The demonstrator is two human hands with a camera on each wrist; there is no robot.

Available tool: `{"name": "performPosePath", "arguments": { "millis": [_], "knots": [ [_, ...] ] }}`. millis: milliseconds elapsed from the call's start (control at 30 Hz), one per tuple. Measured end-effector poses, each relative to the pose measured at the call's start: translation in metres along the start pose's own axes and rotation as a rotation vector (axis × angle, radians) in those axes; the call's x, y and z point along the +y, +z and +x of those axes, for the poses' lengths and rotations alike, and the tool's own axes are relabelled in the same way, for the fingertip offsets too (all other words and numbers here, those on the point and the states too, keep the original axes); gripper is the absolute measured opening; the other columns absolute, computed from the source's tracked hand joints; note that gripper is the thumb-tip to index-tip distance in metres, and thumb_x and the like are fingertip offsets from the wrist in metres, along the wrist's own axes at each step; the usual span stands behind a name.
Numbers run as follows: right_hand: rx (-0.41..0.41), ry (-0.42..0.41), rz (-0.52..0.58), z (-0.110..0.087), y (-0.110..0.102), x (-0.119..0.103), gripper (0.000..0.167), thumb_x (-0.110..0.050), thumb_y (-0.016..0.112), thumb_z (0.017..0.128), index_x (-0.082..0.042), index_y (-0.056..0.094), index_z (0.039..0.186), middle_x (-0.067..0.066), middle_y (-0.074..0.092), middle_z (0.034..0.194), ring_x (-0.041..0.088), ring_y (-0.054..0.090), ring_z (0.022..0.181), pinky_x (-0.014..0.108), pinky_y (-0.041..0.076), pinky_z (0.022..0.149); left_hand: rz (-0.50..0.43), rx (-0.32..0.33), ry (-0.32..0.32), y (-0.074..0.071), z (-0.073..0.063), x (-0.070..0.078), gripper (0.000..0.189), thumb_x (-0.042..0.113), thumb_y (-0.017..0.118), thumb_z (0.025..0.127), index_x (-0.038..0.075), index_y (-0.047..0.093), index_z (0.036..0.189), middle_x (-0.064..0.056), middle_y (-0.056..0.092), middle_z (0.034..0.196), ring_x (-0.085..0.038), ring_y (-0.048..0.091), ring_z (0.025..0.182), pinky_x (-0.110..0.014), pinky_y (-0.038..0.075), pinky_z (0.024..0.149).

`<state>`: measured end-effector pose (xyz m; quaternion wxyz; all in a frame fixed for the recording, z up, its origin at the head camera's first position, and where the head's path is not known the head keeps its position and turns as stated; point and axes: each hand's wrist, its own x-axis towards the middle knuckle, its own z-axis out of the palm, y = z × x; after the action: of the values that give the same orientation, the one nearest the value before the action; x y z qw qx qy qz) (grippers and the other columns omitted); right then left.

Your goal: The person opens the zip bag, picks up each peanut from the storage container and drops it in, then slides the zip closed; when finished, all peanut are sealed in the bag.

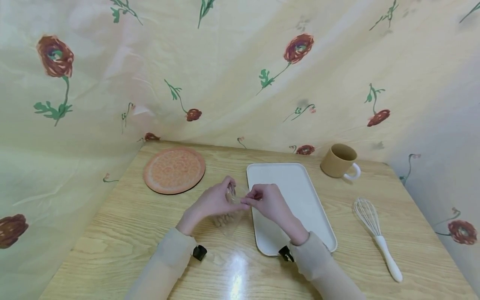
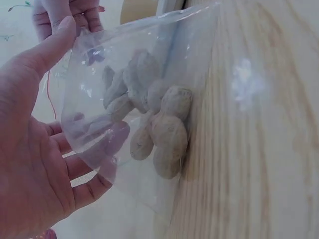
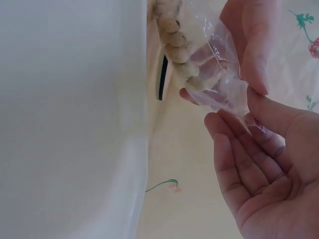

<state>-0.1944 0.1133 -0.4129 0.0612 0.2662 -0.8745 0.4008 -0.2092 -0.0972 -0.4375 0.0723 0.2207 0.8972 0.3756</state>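
Observation:
A clear plastic bag (image 2: 192, 45) with several unshelled peanuts (image 2: 169, 134) inside is between the two hands, low over the table and just left of the white tray (image 1: 296, 187). My left hand (image 1: 211, 202) holds the bag near its top, its fingers curved behind the film and the thumb along the upper edge. At the bag's top corner, my right hand (image 1: 271, 202) pinches the film between thumb and fingertips, its other fingers curled in. In the right wrist view the peanuts (image 3: 177, 47) lie along the bag's lower side, beside the tray edge.
A round orange patterned mat (image 1: 174, 171) lies at the back left of the wooden table (image 1: 123, 233). The tan mug (image 1: 333, 162) with a white handle stands at the back right. A whisk (image 1: 382, 241) with a white handle lies right of the tray. Flowered cloth (image 1: 232, 75) hangs behind.

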Motion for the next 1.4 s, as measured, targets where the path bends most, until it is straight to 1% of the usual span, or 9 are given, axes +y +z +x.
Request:
{"name": "performPosePath", "arguments": {
  "millis": [167,233,467,633,767,900,1100,1200,1400],
  "knots": [
    [-0.008,-0.014,0.117,0.002,-0.003,0.005,0.018,-0.004,0.081,0.082,-0.008,0.068,0.069,0.002,0.072,0.074,0.01,0.067,0.063,0.025,0.054,0.057,-0.14,0.011,0.015,-0.005,0.001,-0.001,0.071,0.052,0.081,0.079,0.006,0.047,0.12,-0.001,0.059,0.1,-0.015,0.059,0.081,-0.033,0.05,0.07],
    [-0.007,0.005,0.161,0.004,-0.004,0.007,0.018,-0.003,0.08,0.083,-0.007,0.069,0.07,0.004,0.073,0.075,0.013,0.068,0.065,0.025,0.054,0.058,-0.207,0.02,0.028,-0.007,0.001,-0.001,0.064,0.045,0.083,0.08,0.008,0.047,0.117,-0.002,0.06,0.1,-0.016,0.059,0.087,-0.033,0.05,0.073],
    [-0.006,0.152,0.316,0.006,-0.006,0.013,0.016,-0.003,0.079,0.084,-0.001,0.067,0.074,0.008,0.072,0.079,0.031,0.071,0.073,0.024,0.054,0.062,-0.391,0.051,0.004,-0.013,0.002,0.004,0.042,0.023,0.082,0.085,0.007,0.048,0.105,-0.005,0.061,0.091,-0.016,0.054,0.078,-0.03,0.045,0.068],
    [0.005,0.198,0.414,0.007,-0.005,0.013,0.013,-0.003,0.076,0.087,0.004,0.065,0.085,0.012,0.071,0.082,0.041,0.069,0.081,0.027,0.055,0.067,-0.432,0.067,-0.047,-0.015,0.001,0.007,0.037,0.018,0.081,0.086,0.005,0.052,0.103,-0.006,0.062,0.094,-0.018,0.059,0.082,-0.032,0.047,0.071],
    [0.011,0.213,0.458,0.007,-0.003,0.013,0.014,-0.004,0.075,0.088,0.005,0.064,0.089,0.014,0.072,0.085,0.038,0.07,0.081,0.032,0.056,0.07,-0.526,0.02,-0.084,-0.015,0.002,0.007,0.035,0.018,0.078,0.088,0.001,0.058,0.111,-0.011,0.071,0.101,-0.022,0.068,0.088,-0.035,0.052,0.079],
    [0.029,0.238,0.488,0.007,-0.001,0.011,0.017,-0.003,0.075,0.089,0.006,0.062,0.095,0.015,0.072,0.085,0.034,0.069,0.079,0.029,0.054,0.069,-0.648,-0.037,-0.083,-0.015,0.003,0.007,0.036,0.015,0.074,0.091,-0.005,0.063,0.119,-0.015,0.072,0.104,-0.025,0.07,0.085,-0.039,0.055,0.083],
    [0.016,0.376,0.505,0.007,0.003,0.007,0.032,-0.01,0.071,0.093,0.006,0.06,0.118,0.008,0.072,0.091,0.021,0.066,0.083,0.036,0.052,0.079,-0.729,-0.042,-0.084,-0.013,0.003,0.008,0.032,0.011,0.07,0.094,-0.007,0.065,0.12,-0.016,0.072,0.109,-0.025,0.07,0.089,-0.04,0.055,0.086],
    [0.002,0.43,0.47,0.007,0.005,0.006,0.028,-0.016,0.069,0.096,0.006,0.067,0.113,0.002,0.07,0.087,0.015,0.062,0.082,0.035,0.05,0.079,-0.763,-0.032,-0.102,-0.012,0.004,0.009,0.03,0.008,0.069,0.094,-0.008,0.065,0.119,-0.017,0.072,0.107,-0.027,0.07,0.092,-0.039,0.055,0.088],
    [0.033,0.437,0.482,0.006,0.007,0.002,0.021,-0.015,0.069,0.095,0.004,0.073,0.101,0.002,0.069,0.081,0.014,0.061,0.078,0.04,0.049,0.081,-0.773,-0.003,-0.116,-0.01,0.005,0.01,0.027,0.008,0.069,0.094,-0.009,0.066,0.115,-0.017,0.073,0.103,-0.025,0.071,0.09,-0.039,0.055,0.088]
  ]
}}
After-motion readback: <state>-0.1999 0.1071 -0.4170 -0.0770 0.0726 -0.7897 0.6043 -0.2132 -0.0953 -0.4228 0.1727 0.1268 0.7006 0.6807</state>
